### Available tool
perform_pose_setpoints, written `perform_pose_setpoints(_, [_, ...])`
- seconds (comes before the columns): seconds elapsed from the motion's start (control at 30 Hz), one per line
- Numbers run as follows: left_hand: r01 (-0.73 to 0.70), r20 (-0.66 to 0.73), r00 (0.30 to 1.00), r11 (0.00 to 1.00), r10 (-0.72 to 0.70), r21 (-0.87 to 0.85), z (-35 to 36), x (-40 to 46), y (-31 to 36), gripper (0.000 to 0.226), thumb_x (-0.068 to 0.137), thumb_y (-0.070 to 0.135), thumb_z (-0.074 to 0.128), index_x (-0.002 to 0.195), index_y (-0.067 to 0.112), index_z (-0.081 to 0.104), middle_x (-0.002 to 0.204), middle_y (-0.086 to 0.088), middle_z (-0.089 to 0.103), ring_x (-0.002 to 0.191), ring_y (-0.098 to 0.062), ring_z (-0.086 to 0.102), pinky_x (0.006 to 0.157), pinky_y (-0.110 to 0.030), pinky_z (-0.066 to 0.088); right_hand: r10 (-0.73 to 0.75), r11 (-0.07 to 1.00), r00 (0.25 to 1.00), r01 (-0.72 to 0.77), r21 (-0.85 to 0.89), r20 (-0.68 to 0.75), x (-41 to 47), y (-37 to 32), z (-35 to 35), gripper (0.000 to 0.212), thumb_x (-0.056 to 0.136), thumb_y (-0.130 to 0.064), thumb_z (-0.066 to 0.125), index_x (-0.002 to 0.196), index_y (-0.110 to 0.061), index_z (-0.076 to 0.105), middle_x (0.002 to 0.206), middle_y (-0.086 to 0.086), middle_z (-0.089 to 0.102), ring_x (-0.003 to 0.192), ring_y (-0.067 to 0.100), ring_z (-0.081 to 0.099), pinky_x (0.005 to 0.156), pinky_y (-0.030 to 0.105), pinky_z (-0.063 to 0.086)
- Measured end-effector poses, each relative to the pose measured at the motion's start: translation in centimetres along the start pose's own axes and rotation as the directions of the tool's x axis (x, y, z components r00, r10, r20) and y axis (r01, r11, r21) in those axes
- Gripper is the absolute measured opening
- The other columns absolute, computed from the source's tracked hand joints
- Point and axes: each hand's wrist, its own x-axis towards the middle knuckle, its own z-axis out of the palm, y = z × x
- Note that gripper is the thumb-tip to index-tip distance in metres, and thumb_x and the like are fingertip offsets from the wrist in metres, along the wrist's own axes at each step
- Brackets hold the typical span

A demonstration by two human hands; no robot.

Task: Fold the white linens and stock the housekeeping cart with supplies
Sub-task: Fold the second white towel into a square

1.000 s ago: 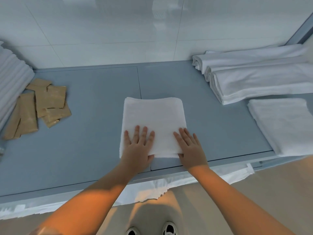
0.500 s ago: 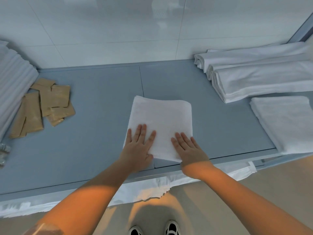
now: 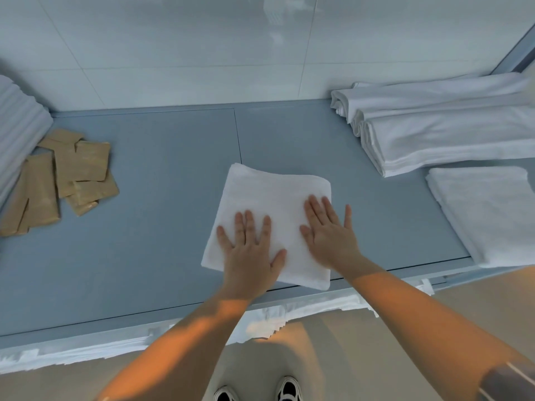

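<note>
Folded towel [image 3: 269,204] now skewed clockwise vs 1 s ago, both hands flat, fingers spread, atop it.

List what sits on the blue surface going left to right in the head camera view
ribbed white stack → tan packets → folded white towel with the left hand then the right hand flat on it → folded white linens at the right.

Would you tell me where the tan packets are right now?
In the head view, the tan packets lie at the left of the grey surface, beside the ribbed white stack.
</note>
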Motion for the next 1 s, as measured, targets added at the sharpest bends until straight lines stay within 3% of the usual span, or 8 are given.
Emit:
perform_pose_setpoints(0.13, [-0.160, 0.082, 0.984, 0.985, 0.155, 0.062, 0.0, 0.6, -1.9, 0.079, 0.084, 0.069, 0.011, 0.153, 0.029, 0.003, 0.160, -0.017, 0.002, 0.146, -0.031, -0.010, 0.111, -0.063, -0.009, -0.234, 0.968, 0.969, 0.225, -0.114, -0.075, 2.5, 0.9, -2.3, 0.054, 0.104, -0.034, 0.024, 0.153, -0.021, 0.008, 0.161, -0.005, -0.002, 0.148, 0.017, -0.010, 0.114, 0.049, -0.016])
perform_pose_setpoints(0.2, [-0.344, 0.156, 0.931, 0.936, 0.329, 0.081, -0.3, 1.5, -4.1, 0.075, 0.083, 0.072, 0.001, 0.145, 0.038, -0.022, 0.159, -0.007, -0.018, 0.140, -0.023, -0.031, 0.110, -0.056, -0.021, -0.476, 0.875, 0.879, 0.474, -0.103, 0.000, 3.7, 0.6, -3.1, 0.053, 0.104, -0.031, 0.028, 0.153, -0.025, 0.009, 0.160, -0.008, -0.005, 0.147, 0.016, -0.012, 0.116, 0.044, -0.014])
perform_pose_setpoints(0.3, [-0.542, 0.244, 0.823, 0.838, 0.513, 0.063, -1.4, 3.2, -7.2, 0.063, 0.092, 0.065, 0.008, 0.141, 0.045, -0.026, 0.154, 0.005, -0.031, 0.139, -0.016, -0.033, 0.111, -0.047, -0.025, -0.600, 0.789, 0.785, 0.613, -0.050, 0.151, 4.3, -0.4, -2.6, 0.056, 0.104, -0.035, 0.026, 0.153, -0.027, 0.000, 0.156, -0.012, -0.014, 0.147, 0.013, -0.013, 0.119, 0.040, -0.009])
perform_pose_setpoints(0.47, [-0.481, 0.304, 0.841, 0.875, 0.446, 0.047, -2.6, 5.2, -7.4, 0.062, 0.098, 0.055, 0.012, 0.146, 0.033, -0.021, 0.157, 0.007, -0.021, 0.142, -0.009, -0.024, 0.115, -0.040, -0.019, -0.470, 0.883, 0.880, 0.470, 0.011, 0.072, 3.3, -1.4, -0.5, 0.058, 0.103, -0.042, 0.018, 0.152, -0.027, -0.007, 0.156, -0.015, -0.018, 0.145, 0.010, -0.018, 0.118, 0.035, -0.013])
perform_pose_setpoints(0.6, [-0.166, 0.292, 0.939, 0.983, 0.183, -0.083, -3.4, 5.3, -3.8, 0.060, 0.102, 0.043, 0.016, 0.153, 0.017, -0.003, 0.160, -0.002, -0.010, 0.146, -0.015, -0.014, 0.118, -0.041, -0.011, -0.278, 0.960, 0.957, 0.273, 0.061, 0.082, 3.5, -3.3, 0.1, 0.057, 0.102, -0.044, 0.014, 0.152, -0.026, -0.009, 0.156, -0.015, -0.020, 0.145, 0.011, -0.019, 0.117, 0.036, -0.016])
perform_pose_setpoints(0.77, [0.219, 0.101, 0.974, 0.961, -0.204, -0.169, -1.9, 2.2, 0.8, 0.055, 0.102, 0.033, 0.020, 0.152, 0.011, 0.016, 0.160, -0.013, 0.007, 0.148, -0.026, 0.001, 0.118, -0.044, -0.004, 0.075, 0.950, 0.987, -0.114, 0.291, 0.143, 3.9, -7.3, 0.0, 0.059, 0.102, -0.038, 0.016, 0.152, -0.021, -0.010, 0.159, -0.009, -0.017, 0.145, 0.016, -0.021, 0.115, 0.040, -0.019])
perform_pose_setpoints(0.9, [0.129, -0.004, 0.992, 0.987, -0.130, -0.101, -0.9, 1.3, -0.3, 0.065, 0.095, 0.042, 0.009, 0.150, 0.012, 0.025, 0.157, -0.013, 0.018, 0.147, -0.029, 0.011, 0.118, -0.046, -0.001, 0.059, 0.947, 0.974, -0.124, 0.297, 0.217, 3.1, -7.6, -0.8, 0.061, 0.102, -0.041, 0.021, 0.153, -0.019, -0.005, 0.161, -0.004, -0.012, 0.148, 0.020, -0.011, 0.118, 0.040, -0.007])
perform_pose_setpoints(1.0, [-0.037, -0.013, 0.999, 0.998, 0.036, -0.044, -0.5, 2.1, -2.5, 0.068, 0.092, 0.047, 0.010, 0.150, 0.015, 0.026, 0.157, -0.009, 0.021, 0.147, -0.027, 0.014, 0.119, -0.045, 0.003, 0.009, 0.994, 0.999, -0.013, 0.110, 0.035, 2.3, -5.8, -2.0, 0.056, 0.097, -0.046, 0.034, 0.145, -0.017, 0.032, 0.152, 0.005, 0.029, 0.133, 0.029, 0.030, 0.106, 0.043, 0.025])
